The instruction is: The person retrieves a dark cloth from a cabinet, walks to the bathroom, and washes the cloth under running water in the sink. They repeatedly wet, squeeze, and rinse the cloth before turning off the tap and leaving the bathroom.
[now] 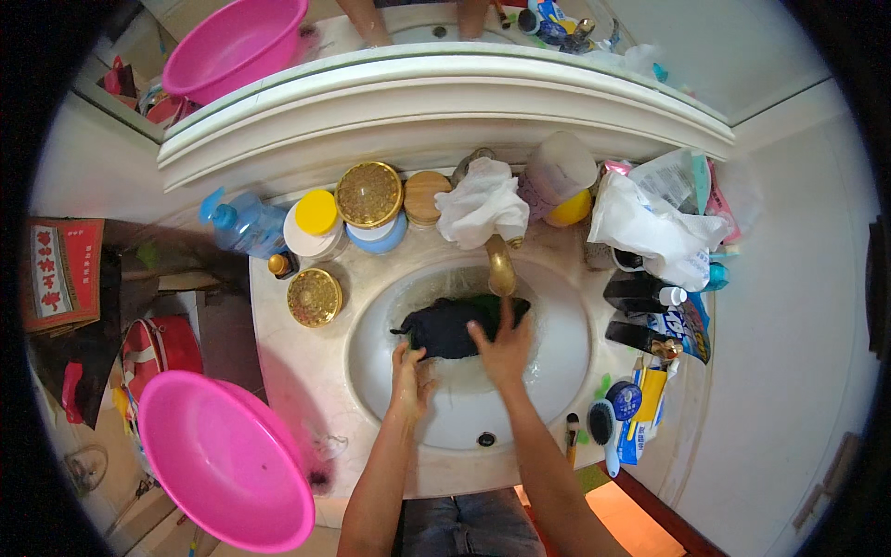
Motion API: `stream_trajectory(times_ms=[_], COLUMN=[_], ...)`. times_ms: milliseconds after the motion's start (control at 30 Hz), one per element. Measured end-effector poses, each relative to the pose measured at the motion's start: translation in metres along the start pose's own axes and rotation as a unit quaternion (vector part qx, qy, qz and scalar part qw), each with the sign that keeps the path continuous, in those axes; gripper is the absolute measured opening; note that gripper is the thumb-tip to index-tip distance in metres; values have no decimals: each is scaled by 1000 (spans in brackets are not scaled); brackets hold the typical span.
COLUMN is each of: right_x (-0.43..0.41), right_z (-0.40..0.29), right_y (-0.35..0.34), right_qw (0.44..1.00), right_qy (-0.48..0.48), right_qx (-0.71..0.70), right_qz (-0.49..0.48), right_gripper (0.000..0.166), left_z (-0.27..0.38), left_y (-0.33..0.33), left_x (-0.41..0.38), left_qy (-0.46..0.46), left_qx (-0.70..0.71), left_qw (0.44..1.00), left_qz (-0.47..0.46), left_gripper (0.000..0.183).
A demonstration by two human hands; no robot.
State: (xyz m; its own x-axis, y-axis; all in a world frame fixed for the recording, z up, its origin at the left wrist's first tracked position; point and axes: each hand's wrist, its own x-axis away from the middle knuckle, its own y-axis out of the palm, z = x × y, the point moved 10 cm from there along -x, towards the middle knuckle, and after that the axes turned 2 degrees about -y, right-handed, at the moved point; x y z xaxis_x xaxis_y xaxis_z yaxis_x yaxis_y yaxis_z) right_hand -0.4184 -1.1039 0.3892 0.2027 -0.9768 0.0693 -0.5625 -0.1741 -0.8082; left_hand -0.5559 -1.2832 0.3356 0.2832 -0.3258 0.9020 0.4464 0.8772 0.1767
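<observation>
A dark, wet cloth item (449, 327) lies in the white oval washbasin (480, 428), under a brass-coloured faucet (500, 268). My left hand (411, 379) is at the cloth's lower left edge, thumb and fingers apart; whether it pinches the fabric cannot be told. My right hand (507, 348) rests with spread fingers at the cloth's right part, one finger pointing up towards the spout. Wet streaks show on the basin around the cloth. A crumpled white tissue or cloth (484, 203) covers the top of the faucet.
A pink plastic basin (223, 459) stands at the counter's left edge. Lidded jars, including a gold-lidded one (314, 297), and a blue pump bottle (247, 226) line the back left. On the right are dark bottles (633, 291), a hairbrush (603, 425) and a makeup brush (571, 435).
</observation>
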Motion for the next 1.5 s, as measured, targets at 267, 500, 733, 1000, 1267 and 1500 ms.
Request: stream_trajectory(times_ms=[267, 500, 733, 1000, 1267, 1500], right_x=[62, 55, -13, -7, 72, 61], right_z=[-121, -129, 10, -19, -132, -110], right_y=[-5, -1, 69, 19, 8, 12], right_qw=[964, 979, 991, 992, 937, 970], right_qy=[-138, -64, 12, -28, -203, -10], right_qx=[-171, -182, -37, 83, -184, -235], right_qz=[-151, -72, -132, -93, -217, -66], right_gripper=[33, 22, 37, 53, 39, 35], left_z=[42, -3, 0, 7, 27, 9], left_y=[65, 31, 62, -5, 63, 38], left_x=[-24, -51, 6, -24, -37, -66], left_qy=[-110, 0, 47, -3, -198, 1], left_qx=[48, 181, 113, -65, 165, 216], left_qw=[975, 969, 990, 998, 938, 951], left_qz=[-188, -168, -68, 10, -233, -221], left_gripper=[59, 26, 36, 54, 57, 26])
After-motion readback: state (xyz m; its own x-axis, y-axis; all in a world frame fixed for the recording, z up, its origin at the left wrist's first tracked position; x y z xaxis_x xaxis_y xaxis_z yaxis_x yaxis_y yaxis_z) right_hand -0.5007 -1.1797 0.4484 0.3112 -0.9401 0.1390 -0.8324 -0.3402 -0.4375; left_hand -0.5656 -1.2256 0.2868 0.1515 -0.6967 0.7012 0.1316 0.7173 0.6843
